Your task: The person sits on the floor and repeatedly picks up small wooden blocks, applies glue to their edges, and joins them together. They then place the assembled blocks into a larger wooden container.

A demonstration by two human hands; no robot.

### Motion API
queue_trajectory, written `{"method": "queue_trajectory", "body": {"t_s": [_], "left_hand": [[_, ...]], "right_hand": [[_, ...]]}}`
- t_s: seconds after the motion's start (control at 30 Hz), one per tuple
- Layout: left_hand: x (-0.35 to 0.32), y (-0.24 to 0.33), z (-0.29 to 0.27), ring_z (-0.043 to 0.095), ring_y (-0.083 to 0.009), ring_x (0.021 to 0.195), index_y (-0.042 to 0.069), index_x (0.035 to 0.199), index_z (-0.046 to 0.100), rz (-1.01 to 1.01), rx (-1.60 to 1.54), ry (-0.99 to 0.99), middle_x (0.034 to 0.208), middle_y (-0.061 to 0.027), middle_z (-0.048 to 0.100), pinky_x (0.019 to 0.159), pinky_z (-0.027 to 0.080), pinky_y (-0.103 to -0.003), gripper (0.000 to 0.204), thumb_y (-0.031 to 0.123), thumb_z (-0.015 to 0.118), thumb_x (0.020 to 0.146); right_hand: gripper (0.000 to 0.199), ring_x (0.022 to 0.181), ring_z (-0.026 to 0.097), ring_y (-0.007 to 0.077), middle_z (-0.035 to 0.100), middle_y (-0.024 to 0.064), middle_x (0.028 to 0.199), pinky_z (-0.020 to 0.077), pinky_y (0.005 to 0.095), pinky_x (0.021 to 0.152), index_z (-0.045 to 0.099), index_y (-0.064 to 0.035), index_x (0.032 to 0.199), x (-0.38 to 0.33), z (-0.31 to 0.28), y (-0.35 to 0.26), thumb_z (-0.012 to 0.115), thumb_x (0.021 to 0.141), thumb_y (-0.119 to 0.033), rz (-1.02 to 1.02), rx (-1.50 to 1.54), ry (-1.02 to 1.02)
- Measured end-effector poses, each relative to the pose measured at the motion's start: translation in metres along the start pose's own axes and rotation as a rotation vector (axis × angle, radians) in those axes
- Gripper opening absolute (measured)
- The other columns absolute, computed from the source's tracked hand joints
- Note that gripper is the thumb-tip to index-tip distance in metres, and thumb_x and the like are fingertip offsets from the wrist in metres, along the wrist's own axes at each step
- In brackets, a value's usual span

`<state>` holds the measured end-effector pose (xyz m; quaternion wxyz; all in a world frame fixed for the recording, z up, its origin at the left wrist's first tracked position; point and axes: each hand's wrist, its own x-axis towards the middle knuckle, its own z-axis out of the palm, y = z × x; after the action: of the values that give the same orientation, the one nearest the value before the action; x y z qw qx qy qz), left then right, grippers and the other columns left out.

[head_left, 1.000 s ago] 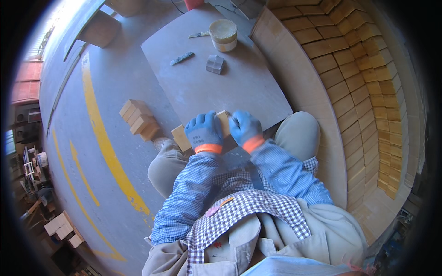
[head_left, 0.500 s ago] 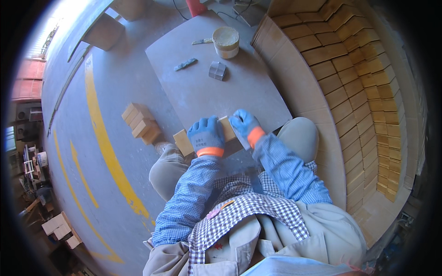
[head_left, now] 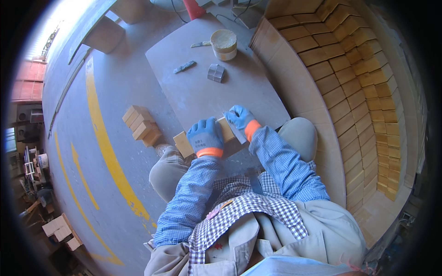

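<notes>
- While the person sits low, a tan brick (head_left: pixel 184 143) lies on the near edge of the grey worktop (head_left: pixel 193 92), just above the knees.
- The left hand (head_left: pixel 206 136), in a blue glove, is pressed flat on top of the brick and grips it.
- The right hand (head_left: pixel 240 117), also in a blue glove, is closed on a thin grey tool (head_left: pixel 235 129) that touches the right end of the brick. It looks like a flat blade, but I cannot tell for sure.
- To do this well, I think the left hand should hold the brick firm so it does not slip, and the blade should go flat and slow along the end.
- Farther back on the worktop stand a round cream tub (head_left: pixel 223 44), a small grey block (head_left: pixel 215 72) and a dark flat tool (head_left: pixel 184 66).
- A small pile of bricks (head_left: pixel 141 125) sits on the floor to the left, near the worktop.
- A curved wall of bricks (head_left: pixel 350 83) rises on the right.
- Yellow lines (head_left: pixel 103 138) are painted on the grey floor, one long and bent.
- I see no labels or signs clear enough to tell.
</notes>
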<state>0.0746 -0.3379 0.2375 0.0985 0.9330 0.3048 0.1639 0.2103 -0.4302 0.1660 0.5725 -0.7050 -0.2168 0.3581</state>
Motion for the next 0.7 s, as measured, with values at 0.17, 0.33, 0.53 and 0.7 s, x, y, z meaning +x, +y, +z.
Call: {"method": "queue_trajectory", "body": {"t_s": [0.17,0.33,0.53,0.7], "left_hand": [[-0.001,0.000,0.005,0.063,-0.0320,0.092,0.014,0.104,0.068,-0.077,-0.014,0.015,0.097,-0.0101,0.068,0.082,0.048,-0.045,0.021,0.026,0.059,0.089],[-0.027,-0.017,0.011,0.060,-0.0377,0.104,0.013,0.128,0.060,-0.317,-0.344,0.018,0.116,-0.0149,0.066,0.094,0.046,-0.047,0.040,0.027,0.059,0.090],[-0.048,-0.022,0.027,0.049,-0.0408,0.126,0.008,0.142,0.047,-0.345,-0.328,0.137,0.139,-0.0214,0.050,0.107,0.040,-0.046,0.056,0.030,0.058,0.092],[-0.027,-0.019,0.037,0.051,-0.0391,0.123,0.008,0.139,0.050,-0.280,-0.347,0.189,0.136,-0.0186,0.053,0.105,0.042,-0.046,0.051,0.026,0.057,0.093]], "right_hand": [[0.020,0.070,0.052,0.0098,0.060,0.0020,0.075,0.0492,0.0299,0.067,0.065,-0.0047,0.089,-0.095,-0.009,-0.002,0.068,0.092,-0.024,0.215,-0.210,-0.111],[0.017,0.072,0.054,0.0087,0.064,0.0041,0.077,0.0496,0.0290,0.069,0.066,-0.0051,0.093,-0.097,0.008,-0.011,0.065,0.093,-0.022,-0.058,-0.125,0.056],[0.016,0.074,0.054,0.0080,0.061,0.0001,0.079,0.0499,0.0275,0.069,0.065,-0.0038,0.094,-0.054,0.006,-0.011,0.065,0.094,-0.020,-0.004,-0.043,-0.034],[0.019,0.069,0.056,0.0101,0.064,0.0041,0.076,0.0502,0.0289,0.067,0.065,-0.0041,0.090,-0.098,0.001,-0.004,0.068,0.091,-0.023,0.036,-0.123,-0.014]]}}
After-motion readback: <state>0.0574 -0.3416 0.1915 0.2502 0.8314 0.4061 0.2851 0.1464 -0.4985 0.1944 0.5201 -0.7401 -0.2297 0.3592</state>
